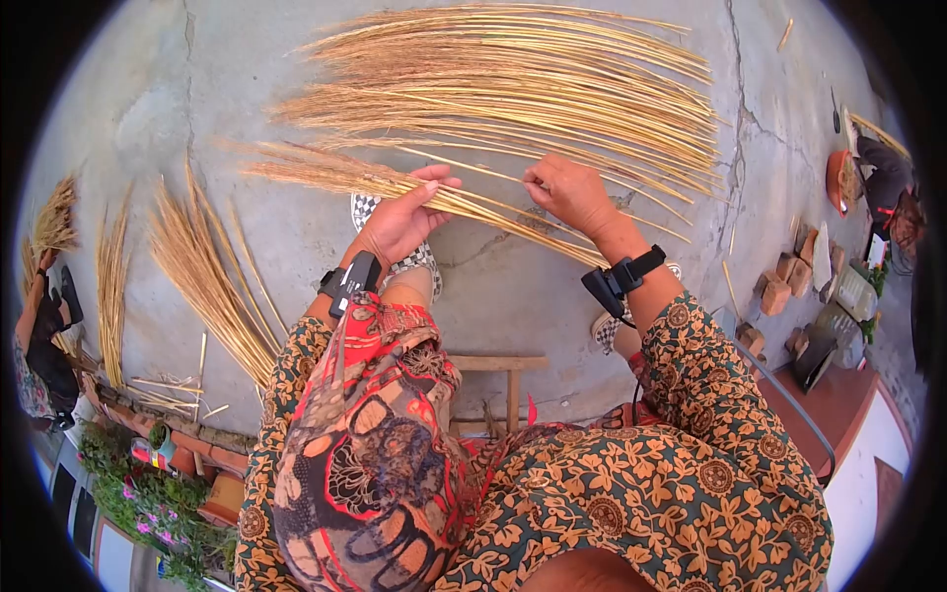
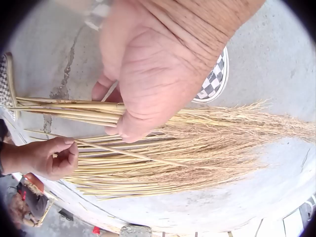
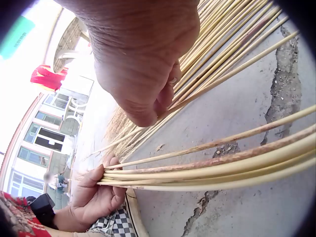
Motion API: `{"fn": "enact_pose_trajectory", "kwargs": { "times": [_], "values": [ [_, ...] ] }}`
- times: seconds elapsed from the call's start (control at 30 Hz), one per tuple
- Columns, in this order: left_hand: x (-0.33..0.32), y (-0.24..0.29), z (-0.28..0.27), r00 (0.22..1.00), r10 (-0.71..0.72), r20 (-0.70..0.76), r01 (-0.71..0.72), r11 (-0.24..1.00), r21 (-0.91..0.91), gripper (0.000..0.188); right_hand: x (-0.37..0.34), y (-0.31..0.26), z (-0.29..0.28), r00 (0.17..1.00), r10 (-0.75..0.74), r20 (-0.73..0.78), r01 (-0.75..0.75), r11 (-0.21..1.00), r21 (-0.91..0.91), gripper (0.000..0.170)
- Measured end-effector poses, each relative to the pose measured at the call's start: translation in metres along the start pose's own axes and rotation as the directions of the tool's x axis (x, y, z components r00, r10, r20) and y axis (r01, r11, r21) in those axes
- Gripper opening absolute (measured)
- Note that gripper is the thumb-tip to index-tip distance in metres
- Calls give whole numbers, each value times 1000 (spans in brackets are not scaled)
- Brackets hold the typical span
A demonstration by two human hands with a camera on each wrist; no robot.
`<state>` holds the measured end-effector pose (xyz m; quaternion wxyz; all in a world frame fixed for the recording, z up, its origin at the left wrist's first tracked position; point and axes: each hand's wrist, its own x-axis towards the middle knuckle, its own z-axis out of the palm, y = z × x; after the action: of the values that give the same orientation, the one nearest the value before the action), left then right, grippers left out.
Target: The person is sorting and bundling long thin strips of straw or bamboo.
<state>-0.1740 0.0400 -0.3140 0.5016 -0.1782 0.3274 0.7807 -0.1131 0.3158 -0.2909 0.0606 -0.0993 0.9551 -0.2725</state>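
Note:
My left hand [image 1: 402, 222] grips a thin bundle of broomcorn stalks [image 1: 493, 215] just below the brushy heads, the thumb lying across them. The bare stems run to the right, and the feathery ends point left. To the right, my right hand [image 1: 572, 194] pinches a single broomcorn stalk [image 2: 133, 155] between thumb and fingertips. That stalk slants over a wide spread of stalks [image 1: 533, 84] on the ground beyond both hands. In the right wrist view, the bundle's yellow stems [image 3: 217, 168] pass below the right hand.
More stalk bundles [image 1: 212, 266] lie at left, near another person [image 1: 44, 335] holding a bundle. Bricks [image 1: 779, 281] and a second person [image 1: 888, 187] beside an orange-red basin [image 1: 841, 183] are at right. A wooden stool frame [image 1: 512, 390] stands near my legs. Cracks cross the concrete.

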Motion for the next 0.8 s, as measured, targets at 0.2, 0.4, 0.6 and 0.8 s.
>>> {"fn": "enact_pose_trajectory", "kwargs": {
  "times": [0.2,0.4,0.6,0.8],
  "values": [
    [-1,2,1,1000,13,12,-13,1000,-8,32,-10,-11,13,998,-41,46,41,999,-12,7],
    [5,1,-8,989,126,-77,-132,988,-85,27,-11,-33,-1,987,-6,-163,14,999,47,10],
    [9,5,-24,968,204,-147,-226,962,-154,28,-53,-54,34,988,-148,49,145,987,68,10],
    [8,3,-24,966,216,-141,-237,959,-156,30,-63,-63,74,981,-63,183,82,992,-96,46]
  ]
}}
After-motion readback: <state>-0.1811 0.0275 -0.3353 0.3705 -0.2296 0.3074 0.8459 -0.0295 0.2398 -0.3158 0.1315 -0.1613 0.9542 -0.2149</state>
